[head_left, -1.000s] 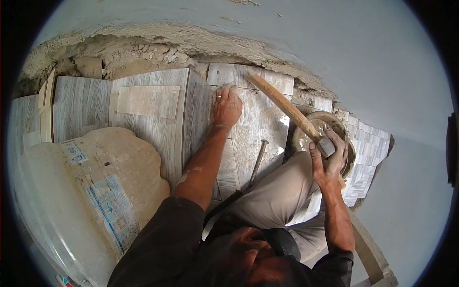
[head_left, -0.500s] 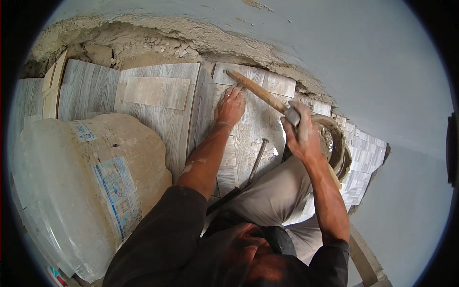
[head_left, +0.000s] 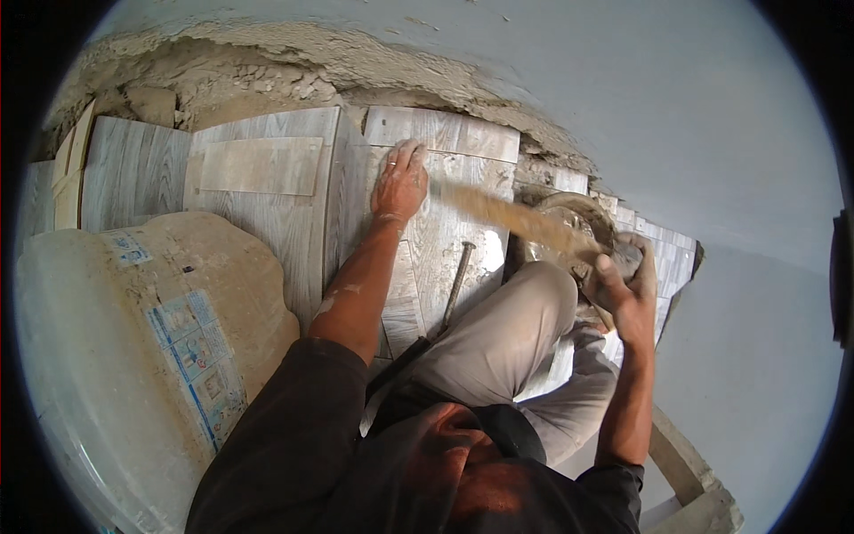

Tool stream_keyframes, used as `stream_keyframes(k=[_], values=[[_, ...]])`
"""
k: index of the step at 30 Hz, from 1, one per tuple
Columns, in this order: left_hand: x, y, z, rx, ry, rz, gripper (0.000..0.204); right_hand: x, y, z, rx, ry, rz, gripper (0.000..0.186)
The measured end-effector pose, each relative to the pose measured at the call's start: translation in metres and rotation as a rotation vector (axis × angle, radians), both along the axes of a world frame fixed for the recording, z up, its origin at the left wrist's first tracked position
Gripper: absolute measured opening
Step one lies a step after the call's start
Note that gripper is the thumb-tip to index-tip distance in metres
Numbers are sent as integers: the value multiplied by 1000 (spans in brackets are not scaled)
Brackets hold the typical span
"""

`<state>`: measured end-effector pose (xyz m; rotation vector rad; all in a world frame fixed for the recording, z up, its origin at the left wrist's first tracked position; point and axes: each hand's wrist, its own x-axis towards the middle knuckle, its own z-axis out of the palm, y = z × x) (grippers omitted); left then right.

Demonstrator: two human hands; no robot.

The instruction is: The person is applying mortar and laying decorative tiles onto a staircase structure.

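My left hand (head_left: 400, 184) lies flat with its fingers stretched out on the wood-look tiles (head_left: 458, 214), by the edge of a narrow tile strip (head_left: 442, 130) along the broken wall base. My right hand (head_left: 633, 285) is wrapped round the grey head of a hammer. The wooden handle of this hammer (head_left: 525, 221) points left toward my left hand, raised off the tiles and smeared by motion. Under the handle stands a round mortar-crusted bucket (head_left: 608, 218). Below my left hand, a metal bar tool with a black grip (head_left: 459, 283) lies beside my knee.
To my left stands a large dusty translucent plastic container (head_left: 80, 356) with blue-and-white labels. Behind it rise upright tiled faces (head_left: 258, 214). Rough broken plaster (head_left: 374, 71) runs along the foot of the grey wall (head_left: 712, 116). A wooden frame piece (head_left: 680, 463) is at lower right.
My right hand has swung right and down with the hammer, so its handle tip has left the tile strip. My left hand still presses the tiles; the whole view has shifted slightly.
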<state>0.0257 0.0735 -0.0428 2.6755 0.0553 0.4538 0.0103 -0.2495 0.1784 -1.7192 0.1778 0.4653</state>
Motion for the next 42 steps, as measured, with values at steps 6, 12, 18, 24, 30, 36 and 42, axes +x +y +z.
stream_keyframes(k=[6, 12, 18, 24, 30, 36, 42], values=[[7, -6, 3, 78, 11, 32, 41, -3, -14, -20, -38, 279, 378, 35], [7, -5, -1, 107, 59, -10, 42, 6, 68, -86, -48, 515, 698, 63], [10, -8, 2, 155, -34, -37, 41, 4, 98, -151, -397, -180, 798, 60], [11, -11, 0, 185, -30, -52, 41, -7, 104, -167, -491, -430, 668, 48], [8, -3, -1, 185, -49, -33, 41, 36, 117, -176, -503, -556, 428, 32], [14, -11, 0, 143, -58, -48, 39, 116, 94, -211, -663, -821, -27, 21], [10, -7, 7, 100, -26, 6, 39, 139, 102, -228, -688, -590, 138, 23]])
